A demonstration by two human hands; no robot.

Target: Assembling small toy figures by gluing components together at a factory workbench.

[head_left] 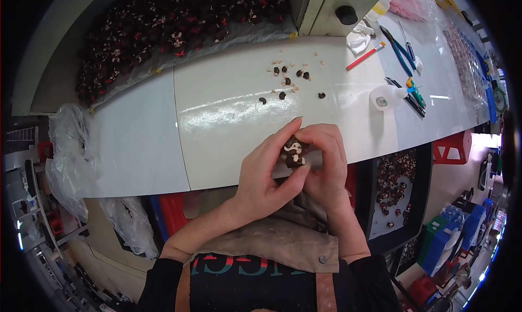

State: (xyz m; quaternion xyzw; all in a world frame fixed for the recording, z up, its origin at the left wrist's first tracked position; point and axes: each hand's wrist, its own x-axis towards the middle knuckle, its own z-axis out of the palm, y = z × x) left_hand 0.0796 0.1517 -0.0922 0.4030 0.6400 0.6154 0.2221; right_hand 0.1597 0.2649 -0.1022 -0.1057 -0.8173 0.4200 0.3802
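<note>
A small dark brown figurine (294, 153) with cream face and limb parts sits between my two hands, just above the table's near edge. My left hand (265, 168) is closed on its left side, with the fingers behind it and the thumb near its base. My right hand (326, 162) pinches it from the other side, index finger at the head and thumb low down. The fingers hide parts of the figurine. Beyond my hands, several small dark brown pieces (287, 81) and tiny cream bits (291, 66) lie scattered on the white table (228, 122).
Many similar figurines (176, 40) fill a lined tray at the far left. To the right are a white squeeze bottle (383, 98), a red brush (366, 56), blue-handled pliers (401, 56) and a screwdriver (406, 43). A dark tray of small parts (392, 189) stands below the table's right edge.
</note>
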